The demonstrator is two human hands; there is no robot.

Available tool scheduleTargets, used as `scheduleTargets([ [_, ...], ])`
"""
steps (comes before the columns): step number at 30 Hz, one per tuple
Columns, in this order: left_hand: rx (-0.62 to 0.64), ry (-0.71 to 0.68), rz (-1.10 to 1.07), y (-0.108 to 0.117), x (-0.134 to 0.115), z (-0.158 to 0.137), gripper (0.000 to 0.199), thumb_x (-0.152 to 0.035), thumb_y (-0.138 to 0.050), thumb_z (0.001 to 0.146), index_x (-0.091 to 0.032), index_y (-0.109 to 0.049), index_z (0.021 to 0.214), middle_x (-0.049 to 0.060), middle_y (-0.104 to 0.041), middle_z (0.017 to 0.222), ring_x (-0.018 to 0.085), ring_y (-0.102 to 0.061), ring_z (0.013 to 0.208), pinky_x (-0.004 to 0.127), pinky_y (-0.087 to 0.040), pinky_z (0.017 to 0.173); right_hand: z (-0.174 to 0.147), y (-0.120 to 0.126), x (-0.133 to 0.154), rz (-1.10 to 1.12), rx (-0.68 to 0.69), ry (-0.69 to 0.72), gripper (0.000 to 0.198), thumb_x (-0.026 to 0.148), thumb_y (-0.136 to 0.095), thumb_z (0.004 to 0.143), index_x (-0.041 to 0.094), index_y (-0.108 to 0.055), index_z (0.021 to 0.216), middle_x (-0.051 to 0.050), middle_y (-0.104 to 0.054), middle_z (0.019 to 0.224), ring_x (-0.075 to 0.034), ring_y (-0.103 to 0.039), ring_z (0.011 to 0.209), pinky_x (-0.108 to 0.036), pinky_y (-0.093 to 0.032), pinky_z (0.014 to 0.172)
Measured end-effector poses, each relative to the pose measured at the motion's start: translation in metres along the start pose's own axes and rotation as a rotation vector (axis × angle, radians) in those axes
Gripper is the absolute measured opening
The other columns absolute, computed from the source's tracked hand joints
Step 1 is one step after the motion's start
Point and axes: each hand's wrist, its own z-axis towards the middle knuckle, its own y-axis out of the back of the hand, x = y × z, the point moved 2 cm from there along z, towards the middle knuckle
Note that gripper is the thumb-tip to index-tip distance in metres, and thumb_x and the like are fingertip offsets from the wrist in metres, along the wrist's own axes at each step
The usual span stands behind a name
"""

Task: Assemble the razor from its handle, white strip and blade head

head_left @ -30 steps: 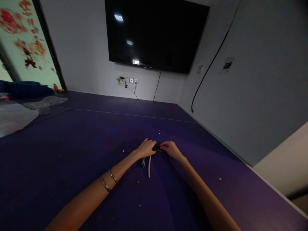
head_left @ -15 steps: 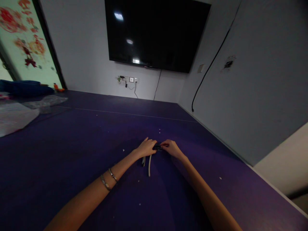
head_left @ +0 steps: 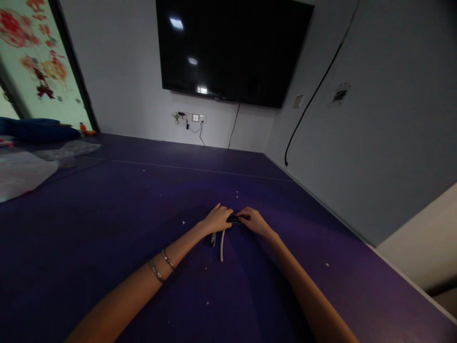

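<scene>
As fingers [head_left: 246, 213] grip something dark [head_left: 233, 219], scraps [head_left: 237, 196] lie nearby.

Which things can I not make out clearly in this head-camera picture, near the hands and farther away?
In the head view:
Small dark object: left hand and right hand partly cover it; too small to identify.
Pale, thin, curved strip: the left hand hides its far end.
Large black rectangular television: the picture's top edge cuts it.
Whitish, plastic-looking sheet: the left edge cuts it.

Free room between hands [head_left: 217, 220] and wall [head_left: 123, 90]
</scene>
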Motion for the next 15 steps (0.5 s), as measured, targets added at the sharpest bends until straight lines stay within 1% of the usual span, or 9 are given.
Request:
scheduleTargets([
  [6, -0.014, -0.01, 0.021, -0.002, 0.001, 0.0, 0.024, -0.028, -0.057, 0.075, -0.016, -0.058, 0.096, 0.007, -0.063, 0.094, 0.022, -0.057, 0.096, 0.043, -0.031, 0.099, 0.0, 0.0, 0.003, -0.028, 0.002, 0.035, 0.024, 0.013, -0.053, 0.076, 0.02, -0.071, 0.09, -0.006, -0.066, 0.086, -0.016, -0.058, 0.082, -0.029, -0.044, 0.079],
  [10, -0.024, -0.018, 0.029, -0.003, 0.002, 0.001, 0.025, -0.028, -0.056, 0.076, -0.016, -0.058, 0.098, 0.007, -0.063, 0.093, 0.022, -0.057, 0.095, 0.042, -0.033, 0.098, 0.001, -0.003, -0.001, -0.015, -0.011, 0.041, 0.023, 0.016, -0.053, 0.076, 0.021, -0.07, 0.089, -0.005, -0.065, 0.086, -0.016, -0.058, 0.082, -0.029, -0.045, 0.077],
  [13, -0.025, -0.014, 0.027, -0.004, 0.002, 0.001, 0.028, -0.028, -0.056, 0.076, -0.016, -0.057, 0.101, 0.009, -0.063, 0.099, 0.023, -0.055, 0.101, 0.042, -0.032, 0.099, 0.001, -0.001, -0.01, 0.016, -0.103, -0.023, 0.024, 0.019, -0.052, 0.077, 0.02, -0.069, 0.094, -0.005, -0.065, 0.087, -0.015, -0.059, 0.079, -0.027, -0.046, 0.074],
  [15, -0.024, -0.01, 0.018, -0.004, 0.002, 0.001, 0.033, -0.028, -0.057, 0.075, -0.015, -0.056, 0.106, 0.01, -0.062, 0.105, 0.024, -0.051, 0.109, 0.042, -0.029, 0.101, -0.001, 0.001, -0.017, -0.01, -0.191, -0.069, 0.026, 0.018, -0.049, 0.078, 0.019, -0.068, 0.097, -0.006, -0.065, 0.089, -0.016, -0.059, 0.081, -0.028, -0.046, 0.076],
])
